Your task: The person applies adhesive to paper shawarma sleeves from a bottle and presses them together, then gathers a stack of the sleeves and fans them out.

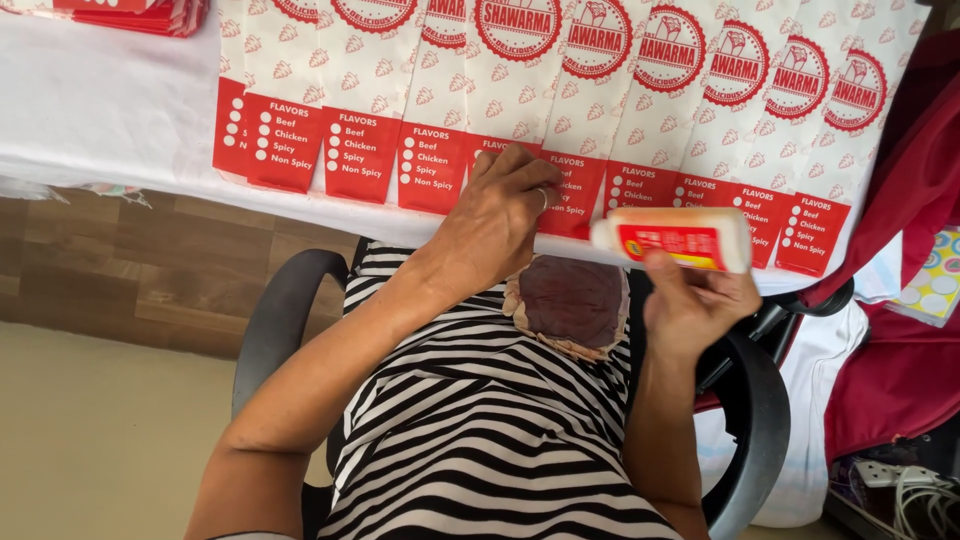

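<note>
1. Overhead, the left hand (pixel 497 222) pressed flat, fingers spread, on thin, limp paper bags (pixel 560 120) overlapped along the desk (pixel 100 110) edge.
2. The right hand (pixel 697 305) gripped a light, rigid glue bottle (pixel 672 240) mid-body, probably slick.

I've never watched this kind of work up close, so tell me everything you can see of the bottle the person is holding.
The bottle is a small, pale plastic one with a red label that has a yellow patch. It lies nearly on its side, rounded end pointing left toward the row of paper bags, just over the table's white edge. The right hand grips it from below, fingers wrapped over its lower side. It is slightly blurred, so I cannot make out its tip or whether it is capped.
</note>
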